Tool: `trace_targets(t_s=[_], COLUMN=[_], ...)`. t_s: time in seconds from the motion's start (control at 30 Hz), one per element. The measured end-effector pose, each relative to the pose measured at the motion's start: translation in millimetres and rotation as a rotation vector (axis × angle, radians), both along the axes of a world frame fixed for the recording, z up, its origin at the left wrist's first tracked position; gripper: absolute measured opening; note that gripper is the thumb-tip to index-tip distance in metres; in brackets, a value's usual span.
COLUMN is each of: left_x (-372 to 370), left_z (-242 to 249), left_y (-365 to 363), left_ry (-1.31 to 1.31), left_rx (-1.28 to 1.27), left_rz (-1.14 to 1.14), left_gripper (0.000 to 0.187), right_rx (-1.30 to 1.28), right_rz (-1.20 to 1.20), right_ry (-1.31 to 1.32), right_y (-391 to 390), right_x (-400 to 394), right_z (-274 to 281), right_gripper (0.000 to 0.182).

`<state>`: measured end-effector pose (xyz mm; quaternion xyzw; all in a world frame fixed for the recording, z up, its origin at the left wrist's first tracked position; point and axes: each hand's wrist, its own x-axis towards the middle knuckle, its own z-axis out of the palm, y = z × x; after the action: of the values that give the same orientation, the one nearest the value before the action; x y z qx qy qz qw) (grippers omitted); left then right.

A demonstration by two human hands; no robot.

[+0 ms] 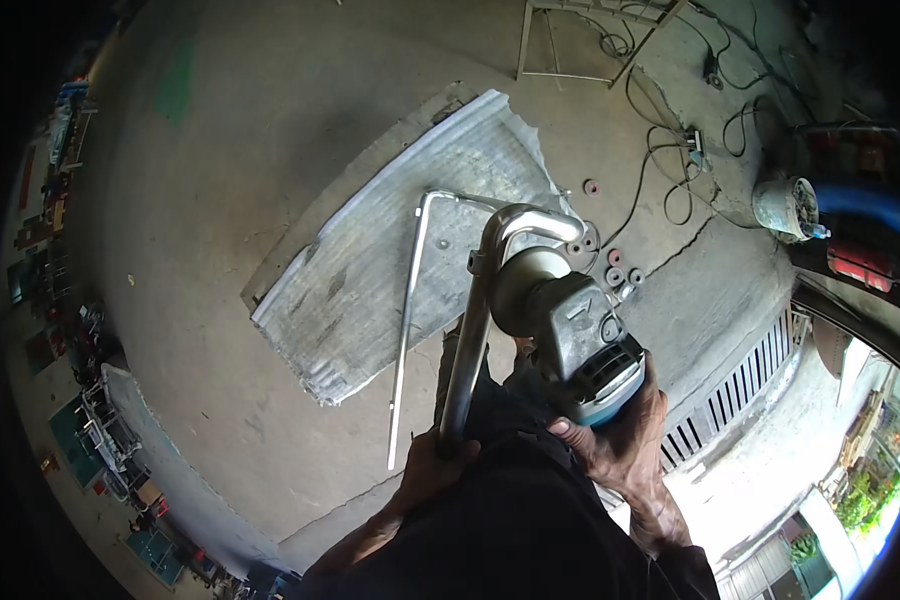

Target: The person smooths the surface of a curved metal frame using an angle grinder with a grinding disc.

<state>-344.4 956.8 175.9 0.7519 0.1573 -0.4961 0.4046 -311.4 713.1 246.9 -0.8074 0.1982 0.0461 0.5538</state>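
My left hand (437,462) is wrapped round the lower end of a shiny bent metal tube (477,330), which rises and curves over to the right. My right hand (630,440) grips the body of an angle grinder (585,340) with a grey head and a teal rear part. The grinder's pale round wheel (526,285) sits right against the tube near its bend; whether it spins cannot be made out. A second bent metal tube (407,320) stretches over a grey sheet (400,250) on the floor.
Several small abrasive discs (614,257) lie on the concrete floor by the sheet. Black cables (638,190) trail towards a metal frame (570,75) at the top. On the right stand a dirty bucket (785,208) and a slotted floor grate (727,400).
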Motion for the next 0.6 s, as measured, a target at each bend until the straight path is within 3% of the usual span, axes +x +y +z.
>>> trace_targets(t_s=[0.23, 0.33, 0.4, 0.6], left_x=[-5, -6, -9, -13], left_z=[-3, -4, -8, -10], left_y=[1, 1, 1, 3], left_ry=[0.014, 0.019, -0.022, 0.025], left_rx=[-0.053, -0.067, -0.022, -0.043], left_rz=[0.031, 0.028, -0.028, 0.019], left_gripper=[0.039, 0.026, 0.039, 0.041], right_rx=[0.032, 0.061, 0.052, 0.079], right_rz=[-0.03, -0.064, -0.05, -0.014], right_ry=[0.074, 0.087, 0.081, 0.049], right_y=[-3, -2, -1, 2], right_x=[13, 19, 20, 20], right_z=[-3, -2, -4, -8], right_gripper=[0.079, 0.077, 0.077, 0.078])
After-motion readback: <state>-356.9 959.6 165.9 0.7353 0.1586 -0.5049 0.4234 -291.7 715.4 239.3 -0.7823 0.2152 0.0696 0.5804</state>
